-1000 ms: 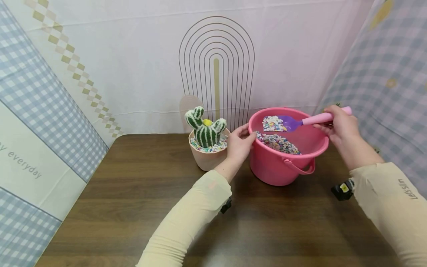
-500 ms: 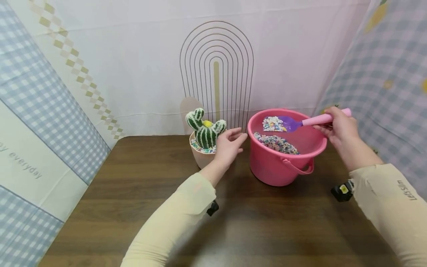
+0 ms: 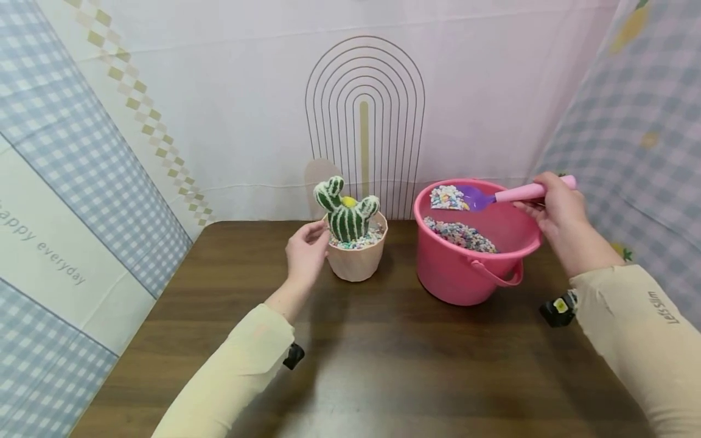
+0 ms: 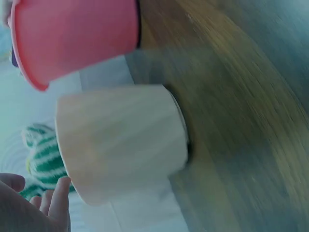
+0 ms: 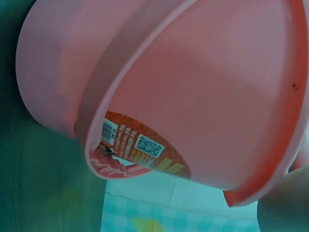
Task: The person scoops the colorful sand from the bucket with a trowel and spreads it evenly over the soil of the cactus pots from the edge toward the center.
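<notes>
My right hand (image 3: 564,210) grips the pink handle of a toy shovel (image 3: 477,198) with a purple blade. Small coloured pebbles are heaped on its blade, above the inside of a pink bucket (image 3: 451,271). More pebbles (image 3: 461,236) lie in the bucket. Left of it stands a pale peach pot (image 3: 356,265) with a knitted cactus (image 3: 348,225) set in pebbles. My left hand (image 3: 306,252) is at the pot's left rim, fingers loosely bent with thumb and fingers apart. The left wrist view shows its fingertips (image 4: 61,186) right by the rim.
Everything stands on a dark wooden table (image 3: 361,365). A printed cloth (image 3: 246,109) hangs behind, and a checked cloth (image 3: 630,152) hangs at the right. The bucket's handle (image 3: 501,278) hangs down at its front, and a printed label (image 5: 145,145) is on its side.
My left hand has let go of the bucket's rim and moved left, past the front of the pot, to its left side. The right hand keeps the loaded shovel over the bucket.
</notes>
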Tool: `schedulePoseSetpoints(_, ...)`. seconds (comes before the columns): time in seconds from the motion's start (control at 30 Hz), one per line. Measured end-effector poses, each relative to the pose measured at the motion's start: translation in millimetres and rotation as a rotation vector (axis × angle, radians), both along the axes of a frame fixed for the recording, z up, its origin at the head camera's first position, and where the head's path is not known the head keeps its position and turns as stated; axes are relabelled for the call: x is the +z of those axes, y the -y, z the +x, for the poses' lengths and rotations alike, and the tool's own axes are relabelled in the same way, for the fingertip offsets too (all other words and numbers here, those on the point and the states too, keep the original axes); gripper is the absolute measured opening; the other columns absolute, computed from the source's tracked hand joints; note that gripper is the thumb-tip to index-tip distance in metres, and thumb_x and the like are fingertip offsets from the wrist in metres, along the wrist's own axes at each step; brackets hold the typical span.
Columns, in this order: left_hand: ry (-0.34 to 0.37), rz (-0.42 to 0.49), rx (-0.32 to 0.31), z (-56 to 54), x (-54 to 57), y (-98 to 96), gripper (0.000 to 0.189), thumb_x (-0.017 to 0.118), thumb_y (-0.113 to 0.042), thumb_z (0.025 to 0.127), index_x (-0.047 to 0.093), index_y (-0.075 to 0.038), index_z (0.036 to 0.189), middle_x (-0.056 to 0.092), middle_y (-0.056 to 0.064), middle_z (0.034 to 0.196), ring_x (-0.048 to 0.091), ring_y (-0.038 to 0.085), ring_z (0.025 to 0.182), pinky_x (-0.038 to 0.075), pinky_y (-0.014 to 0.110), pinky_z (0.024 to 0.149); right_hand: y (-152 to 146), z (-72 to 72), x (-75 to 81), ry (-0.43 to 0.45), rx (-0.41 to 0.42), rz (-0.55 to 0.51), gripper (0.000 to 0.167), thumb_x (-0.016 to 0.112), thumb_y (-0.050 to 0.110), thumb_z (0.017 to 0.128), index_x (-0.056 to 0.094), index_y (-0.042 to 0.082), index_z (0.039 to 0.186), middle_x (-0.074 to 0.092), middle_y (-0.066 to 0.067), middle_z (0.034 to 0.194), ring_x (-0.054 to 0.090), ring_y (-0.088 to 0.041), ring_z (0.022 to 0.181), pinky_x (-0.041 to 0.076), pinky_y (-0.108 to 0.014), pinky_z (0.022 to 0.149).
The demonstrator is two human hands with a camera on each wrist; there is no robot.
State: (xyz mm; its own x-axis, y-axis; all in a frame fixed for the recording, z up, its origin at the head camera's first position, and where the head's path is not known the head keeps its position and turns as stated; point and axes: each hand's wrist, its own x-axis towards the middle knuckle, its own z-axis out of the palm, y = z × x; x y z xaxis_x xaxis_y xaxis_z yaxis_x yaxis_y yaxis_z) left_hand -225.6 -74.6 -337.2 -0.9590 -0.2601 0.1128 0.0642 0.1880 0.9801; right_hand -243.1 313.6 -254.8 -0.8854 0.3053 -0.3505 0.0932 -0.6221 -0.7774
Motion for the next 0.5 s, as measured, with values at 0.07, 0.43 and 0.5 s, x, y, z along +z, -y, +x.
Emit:
schedulePoseSetpoints(0.07,0.015,-0.018,0.019,-2.7,-3.4,6.5,0.034,0.064,-0.01,0.098,0.069,0.004,0.129,0.071,0.025,0.126,0.071,0.032,0.111,0.059,0.021,0.074,0,-0.6,0.0,0.006,-0.004,0.004,0.013,0.063,0.007,0.1,0.051,0.012,0.102,0.068,-0.007,0.07,0.074,-0.021,0.059,0.064,-0.034,0.054)
schedulePoseSetpoints(0.43,0.068,-0.152,0.022,-13.8,-24.5,-2.3,0.041,0.071,-0.012,0.095,0.062,0.008,0.129,0.068,0.027,0.124,0.066,0.037,0.116,0.059,0.041,0.097,1,-3.5,-5.4,0.01,-0.017,0.005,0.014,0.065,0.008,0.099,0.052,0.011,0.1,0.068,-0.006,0.068,0.073,-0.021,0.057,0.063,-0.033,0.052)
schedulePoseSetpoints(0.5,0.072,-0.134,0.019,-15.6,-24.3,-2.5,0.039,0.071,-0.009,0.094,0.062,0.008,0.128,0.069,0.026,0.123,0.068,0.035,0.106,0.061,0.034,0.086,1,-3.2,-6.0,0.014,-0.015,0.005,0.014,0.066,0.008,0.099,0.052,0.012,0.1,0.068,-0.006,0.068,0.073,-0.021,0.057,0.063,-0.033,0.052)
